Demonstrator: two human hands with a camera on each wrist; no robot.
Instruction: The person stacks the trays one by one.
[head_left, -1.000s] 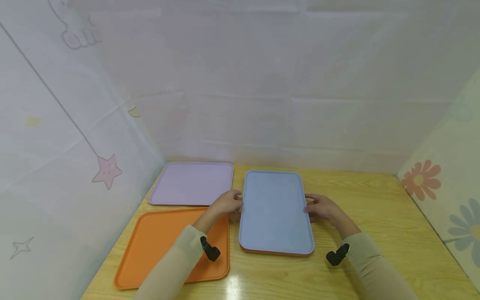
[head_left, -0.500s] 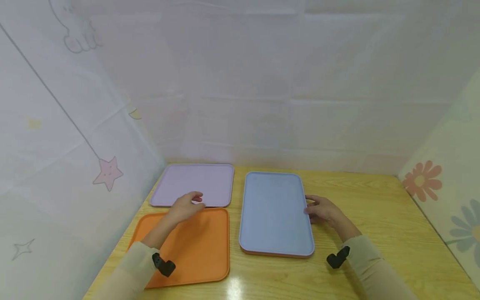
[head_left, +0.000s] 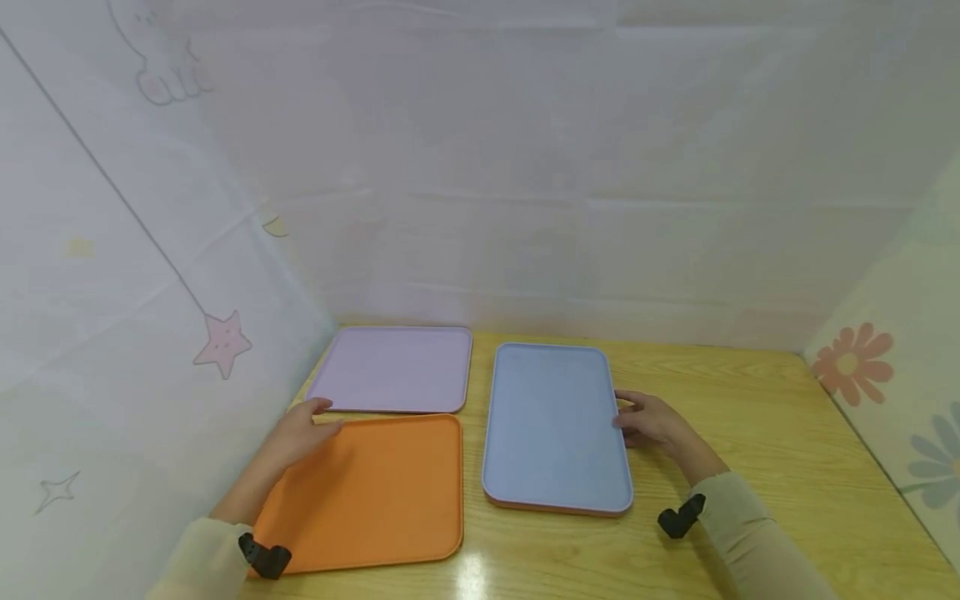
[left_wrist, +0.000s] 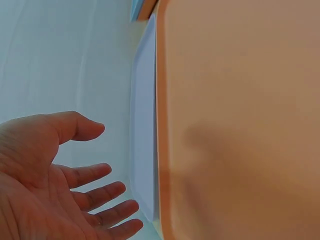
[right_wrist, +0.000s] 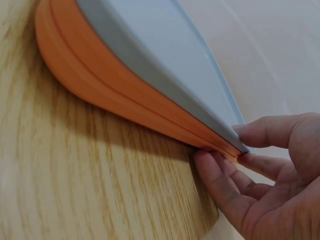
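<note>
A light blue tray (head_left: 555,425) lies on top of a stack, lengthwise away from me. Orange trays (right_wrist: 107,82) show beneath it in the right wrist view. My right hand (head_left: 651,421) pinches the stack's right edge, thumb on the blue rim and fingers against the orange side below. Over the far left corner of a separate orange tray (head_left: 382,492) hovers my left hand (head_left: 292,435), fingers spread and holding nothing. In the left wrist view its fingers (left_wrist: 102,197) stand apart from the tray edge. Behind that tray lies a purple tray (head_left: 397,367).
Everything lies on a wood-grain table (head_left: 735,417). White cloth walls (head_left: 570,167) with printed flowers and stars enclose it at the back and both sides. Bare tabletop stretches to the right of the stack.
My left hand has let go of the stack's left side and moved left across the orange tray to its far left corner. The right hand stays at the stack's right edge.
</note>
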